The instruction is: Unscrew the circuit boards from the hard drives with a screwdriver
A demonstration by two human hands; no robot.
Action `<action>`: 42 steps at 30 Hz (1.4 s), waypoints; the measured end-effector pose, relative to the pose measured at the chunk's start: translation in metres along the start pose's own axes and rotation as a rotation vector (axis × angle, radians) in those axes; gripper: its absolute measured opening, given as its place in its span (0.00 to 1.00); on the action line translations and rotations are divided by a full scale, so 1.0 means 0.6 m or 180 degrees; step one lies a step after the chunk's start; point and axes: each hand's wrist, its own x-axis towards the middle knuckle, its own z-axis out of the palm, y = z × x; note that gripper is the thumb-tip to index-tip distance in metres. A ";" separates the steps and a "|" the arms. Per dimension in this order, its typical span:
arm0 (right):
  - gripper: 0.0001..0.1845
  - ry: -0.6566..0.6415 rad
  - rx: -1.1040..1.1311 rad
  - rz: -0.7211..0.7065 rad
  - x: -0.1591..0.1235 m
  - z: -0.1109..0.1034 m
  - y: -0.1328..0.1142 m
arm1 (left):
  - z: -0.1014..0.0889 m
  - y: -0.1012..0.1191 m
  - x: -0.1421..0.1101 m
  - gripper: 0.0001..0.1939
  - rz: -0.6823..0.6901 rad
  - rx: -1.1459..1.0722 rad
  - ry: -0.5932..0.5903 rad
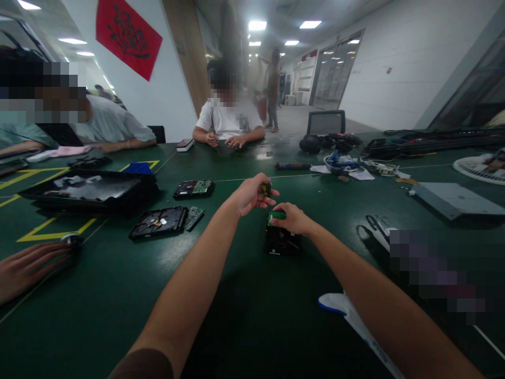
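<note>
The largest item on record is the table (236, 321), a smooth dark green top with a dull sheen. At its left stands a black tray (98, 193), shallow, with sloping walls and pale scraps inside. To the right lies a flat metal box (457, 199), grey, square-cornered and matte. Near the tray rest an opened hard drive (158, 223), its black casing partly bare, and farther off a second drive (193, 188) showing green circuitry. The drive in hand, a black hard drive (281, 243), sits flat on the table directly ahead of the wearer, under the right hand (295, 217) and nearer the body than the left hand (253, 196); its long axis appears to run away from the wearer. The right hand is the closer, its fingers pinching a thin, rigid green board (278, 215) at the drive's far end; whether the board is clear of the casing cannot be determined. The left hand, raised just beyond, has its fingers curled about a small dark-and-yellow piece (265, 188), type not established.
</note>
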 end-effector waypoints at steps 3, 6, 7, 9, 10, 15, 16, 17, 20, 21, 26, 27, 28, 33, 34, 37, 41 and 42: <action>0.25 -0.0014 0.0006 0.0001 0.000 0.000 0.000 | 0.002 0.001 0.000 0.12 0.0072 0.0134 0.0131; 0.25 -0.0045 0.0004 -0.0012 0.000 0.000 0.000 | 0.001 0.002 -0.002 0.14 0.0189 0.0380 0.0244; 0.25 -0.0039 0.0000 -0.0021 0.001 0.001 0.001 | 0.002 0.003 -0.002 0.14 0.0221 0.0428 0.0259; 0.25 -0.0002 0.0005 -0.0031 0.001 0.003 0.003 | 0.003 0.003 -0.004 0.15 0.0223 0.0428 0.0231; 0.25 0.0011 0.0014 -0.0032 0.001 0.003 0.003 | 0.005 0.003 -0.005 0.15 0.0194 0.0379 0.0196; 0.25 0.0013 0.0010 -0.0045 0.000 0.000 0.001 | 0.010 0.003 -0.006 0.13 0.0089 0.0078 0.0109; 0.24 0.0001 -0.0001 -0.0046 -0.001 -0.001 0.000 | 0.009 0.003 -0.005 0.13 0.0115 0.0099 0.0151; 0.24 -0.0016 -0.0010 -0.0046 -0.001 -0.003 -0.001 | 0.008 0.002 -0.004 0.14 0.0148 0.0146 0.0202; 0.25 -0.0039 -0.0018 -0.0023 -0.002 -0.004 -0.003 | 0.005 0.002 -0.001 0.14 0.0222 0.0307 0.0293; 0.25 -0.0029 -0.0023 -0.0014 -0.002 -0.003 -0.003 | 0.004 0.001 -0.001 0.14 0.0220 0.0316 0.0281; 0.25 0.0030 0.0007 -0.0034 -0.002 -0.001 -0.002 | 0.010 0.000 -0.003 0.13 0.0088 0.0090 0.0056; 0.24 0.0024 0.0010 -0.0040 -0.002 -0.002 -0.002 | 0.011 0.000 -0.003 0.13 0.0088 0.0069 0.0062; 0.24 0.0012 0.0010 -0.0043 -0.003 -0.003 -0.003 | 0.011 0.000 -0.004 0.13 0.0101 0.0077 0.0096; 0.24 -0.0058 0.0008 -0.0004 -0.003 -0.005 -0.005 | 0.008 0.001 -0.002 0.14 0.0216 0.0277 0.0253; 0.24 -0.0056 0.0014 -0.0005 -0.002 -0.005 -0.004 | 0.007 0.001 -0.002 0.14 0.0213 0.0285 0.0222; 0.25 -0.0011 0.0039 -0.0025 -0.002 -0.002 -0.002 | 0.006 0.001 -0.001 0.15 0.0112 0.0199 0.0086; 0.24 -0.0008 0.0013 -0.0055 -0.001 0.000 0.000 | 0.007 0.002 -0.003 0.16 0.0087 0.0232 0.0095; 0.24 -0.0016 -0.0005 -0.0058 -0.001 0.000 0.000 | 0.008 0.003 -0.004 0.16 0.0125 0.0316 0.0130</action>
